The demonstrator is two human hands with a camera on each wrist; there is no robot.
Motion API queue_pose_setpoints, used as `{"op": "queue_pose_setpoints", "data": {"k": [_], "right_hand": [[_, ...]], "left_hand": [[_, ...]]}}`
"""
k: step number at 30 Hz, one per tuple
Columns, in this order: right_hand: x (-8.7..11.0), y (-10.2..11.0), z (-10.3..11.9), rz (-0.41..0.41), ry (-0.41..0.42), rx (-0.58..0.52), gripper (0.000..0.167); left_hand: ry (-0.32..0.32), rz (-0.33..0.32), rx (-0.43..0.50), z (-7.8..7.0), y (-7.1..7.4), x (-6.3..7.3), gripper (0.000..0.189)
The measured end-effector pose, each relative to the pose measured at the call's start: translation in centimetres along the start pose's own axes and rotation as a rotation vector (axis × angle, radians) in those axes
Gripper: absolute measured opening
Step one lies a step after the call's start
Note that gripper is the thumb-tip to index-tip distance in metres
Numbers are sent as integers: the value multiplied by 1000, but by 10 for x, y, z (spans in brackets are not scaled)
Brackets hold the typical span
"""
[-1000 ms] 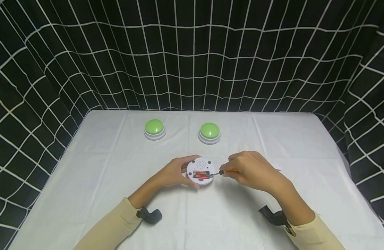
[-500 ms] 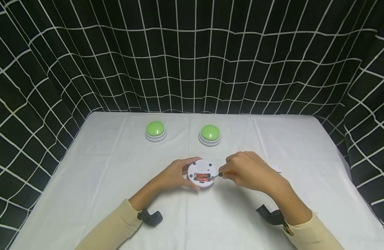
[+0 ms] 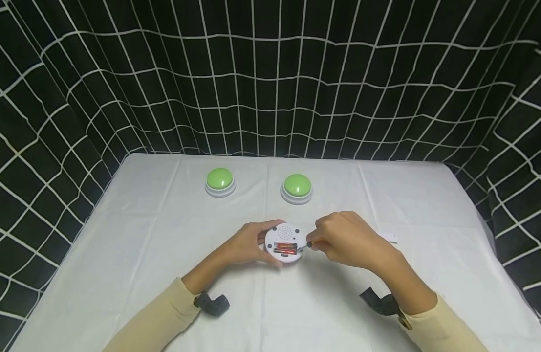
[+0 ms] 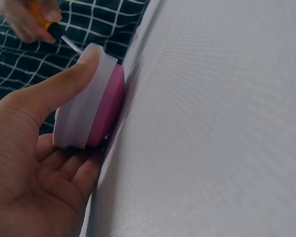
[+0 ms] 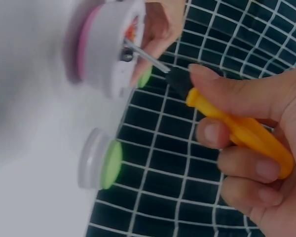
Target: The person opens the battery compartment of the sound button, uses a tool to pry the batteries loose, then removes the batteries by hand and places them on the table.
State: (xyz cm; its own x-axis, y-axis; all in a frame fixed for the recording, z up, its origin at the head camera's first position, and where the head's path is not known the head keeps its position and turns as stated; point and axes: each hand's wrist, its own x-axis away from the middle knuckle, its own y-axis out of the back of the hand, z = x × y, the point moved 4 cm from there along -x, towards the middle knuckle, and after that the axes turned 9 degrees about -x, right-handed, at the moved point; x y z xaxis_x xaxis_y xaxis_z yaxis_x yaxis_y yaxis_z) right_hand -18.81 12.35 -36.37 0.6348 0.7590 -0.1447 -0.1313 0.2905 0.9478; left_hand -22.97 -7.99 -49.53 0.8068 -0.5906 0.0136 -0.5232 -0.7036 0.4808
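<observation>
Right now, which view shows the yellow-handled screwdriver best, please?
The right wrist view: the yellow-handled screwdriver appears largest, handle and shaft visible. Left wrist shows it smaller, partly covered; head shows mainly shaft and collar.

Left button and right button sat near far edge of table, backdrop behind. Held device was mid-table, before right button, batteries in its upturned underside. Left hand was round its left side; right hand, to its right, held screwdriver, tip by batteries' right end. Partly hidden piece lay beyond right hand, towards right edge.
</observation>
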Motion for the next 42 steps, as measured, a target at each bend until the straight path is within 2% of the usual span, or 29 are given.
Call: {"op": "queue_pose_setpoints", "data": {"k": [3, 10, 20, 42], "right_hand": [[8, -5, -6, -50, -17, -38, 19], [21, -12, -17, -139, -7, -113, 20], [22, -15, -24, -121, -26, -175, 15], [22, -14, -27, -112, -15, -177, 9]], "left_hand": [[4, 1, 15, 0, 0, 0, 99], [-6, -4, 13, -1, -1, 0, 99], [-33, -1, 51, 2, -4, 0, 98], [-22, 0, 68, -2, -3, 0, 98]]}}
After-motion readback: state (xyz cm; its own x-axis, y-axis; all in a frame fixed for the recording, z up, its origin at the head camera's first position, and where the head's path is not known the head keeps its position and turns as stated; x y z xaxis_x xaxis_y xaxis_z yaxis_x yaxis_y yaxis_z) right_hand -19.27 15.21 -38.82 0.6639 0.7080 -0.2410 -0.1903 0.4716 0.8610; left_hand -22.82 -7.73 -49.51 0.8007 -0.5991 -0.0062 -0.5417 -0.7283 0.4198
